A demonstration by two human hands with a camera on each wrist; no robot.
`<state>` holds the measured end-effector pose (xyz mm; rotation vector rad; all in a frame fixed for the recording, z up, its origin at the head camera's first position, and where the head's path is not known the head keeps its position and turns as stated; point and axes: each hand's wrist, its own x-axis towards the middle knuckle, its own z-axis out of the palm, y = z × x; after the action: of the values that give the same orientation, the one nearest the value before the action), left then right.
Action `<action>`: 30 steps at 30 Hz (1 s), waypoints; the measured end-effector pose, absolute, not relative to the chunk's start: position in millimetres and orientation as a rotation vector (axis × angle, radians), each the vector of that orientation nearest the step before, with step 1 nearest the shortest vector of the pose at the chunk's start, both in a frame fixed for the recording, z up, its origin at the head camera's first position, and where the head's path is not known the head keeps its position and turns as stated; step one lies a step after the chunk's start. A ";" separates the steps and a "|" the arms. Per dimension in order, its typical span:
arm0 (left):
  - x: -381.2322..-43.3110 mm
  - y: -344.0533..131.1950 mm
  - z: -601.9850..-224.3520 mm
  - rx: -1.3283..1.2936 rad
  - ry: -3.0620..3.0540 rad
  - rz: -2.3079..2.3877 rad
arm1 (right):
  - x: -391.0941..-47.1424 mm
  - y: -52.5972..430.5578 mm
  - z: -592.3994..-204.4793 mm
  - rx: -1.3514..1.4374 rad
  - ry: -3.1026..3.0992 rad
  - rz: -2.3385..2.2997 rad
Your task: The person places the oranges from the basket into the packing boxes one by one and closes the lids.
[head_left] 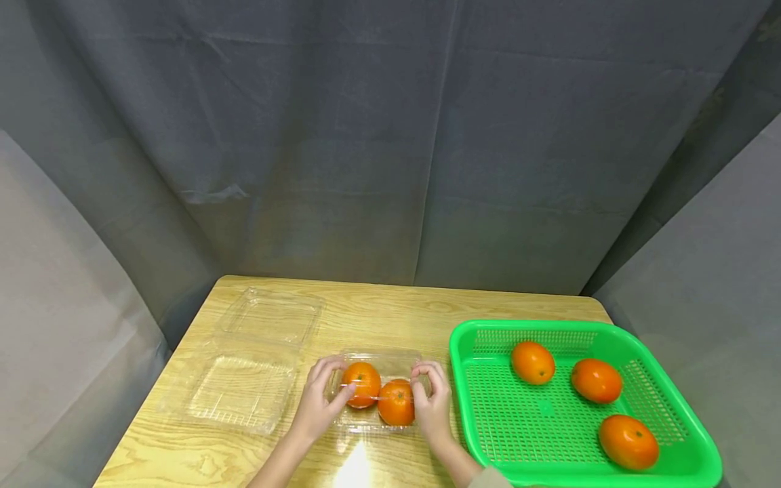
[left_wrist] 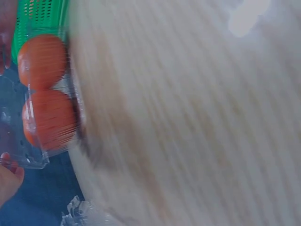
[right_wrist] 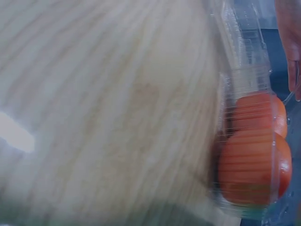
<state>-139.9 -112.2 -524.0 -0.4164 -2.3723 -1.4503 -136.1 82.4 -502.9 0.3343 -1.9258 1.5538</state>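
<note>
The left hand (head_left: 321, 398) and right hand (head_left: 432, 403) pinch the lid (head_left: 395, 369) by its sides, likely to steady it over two oranges (head_left: 364, 384); their box (head_left: 361, 428) sits between the table (head_left: 390, 305)'s left edge and the basket (head_left: 459, 379).

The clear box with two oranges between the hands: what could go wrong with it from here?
The lid, held by the left hand and the right hand, might slip or bend, since its plastic looks thin. The left orange and right orange seem to rise above the rim of the clear box, so the lid may press on them.
</note>
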 end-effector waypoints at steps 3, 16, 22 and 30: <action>-138.1 -113.5 -529.3 -0.462 -2.373 -1.402 | -134.8 82.7 -507.6 0.361 -1.938 1.507; -130.8 -120.0 -548.5 -0.581 -2.377 -1.221 | -128.7 90.3 -525.0 0.617 -1.991 1.290; -127.4 -122.6 -556.4 -0.616 -2.410 -1.143 | -136.0 101.8 -558.9 0.771 -2.002 1.205; -123.0 -125.4 -566.7 -0.670 -2.418 -1.034 | -136.2 107.9 -571.6 0.877 -1.984 1.130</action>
<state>-123.0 -125.4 -566.7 -0.6697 -2.4175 -1.0335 -136.2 107.9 -571.6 0.8767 -1.9844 1.1304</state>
